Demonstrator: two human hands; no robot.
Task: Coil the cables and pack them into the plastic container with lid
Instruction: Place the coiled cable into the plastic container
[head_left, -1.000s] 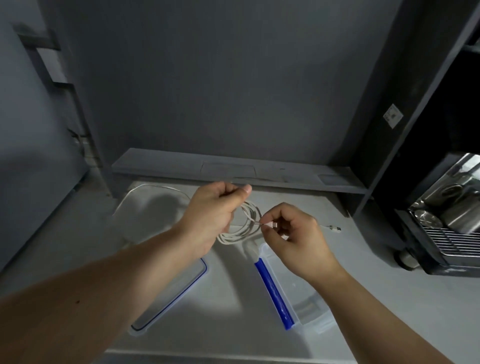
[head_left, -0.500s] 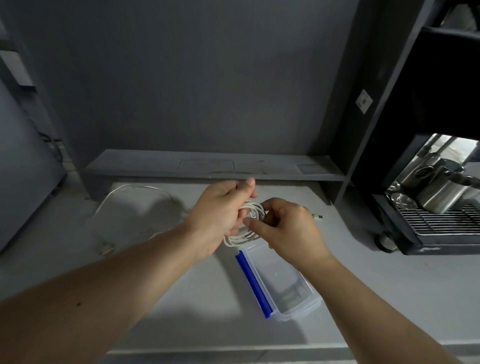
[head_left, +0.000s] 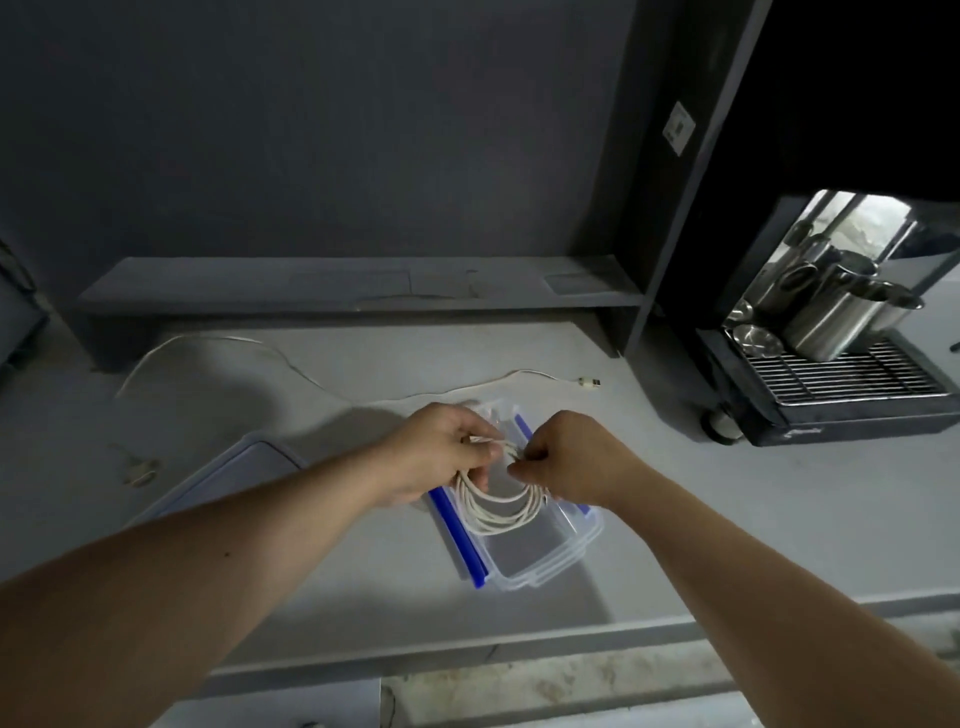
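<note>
A coiled white cable (head_left: 498, 512) hangs between both hands just above the clear plastic container (head_left: 540, 558), which has blue clips along its sides. My left hand (head_left: 441, 454) grips the coil's left side and my right hand (head_left: 566, 457) pinches its right side. Whether the loops touch the container's floor I cannot tell. A second white cable (head_left: 291, 364) lies loose on the counter behind, its plug (head_left: 589, 383) to the right. The container's lid (head_left: 228, 478), clear with a blue rim, lies flat to the left, partly hidden by my left forearm.
A low grey shelf (head_left: 337, 291) runs along the wall behind the counter. A coffee machine (head_left: 831, 374) with steel jugs on its grille stands at the right. A small plug end (head_left: 137, 470) lies at the counter's left. The counter's front edge is below the container.
Both hands moved down and toward me with the coil, from above the counter to over the container. The view tilted, and the loose cable and the lid now show.
</note>
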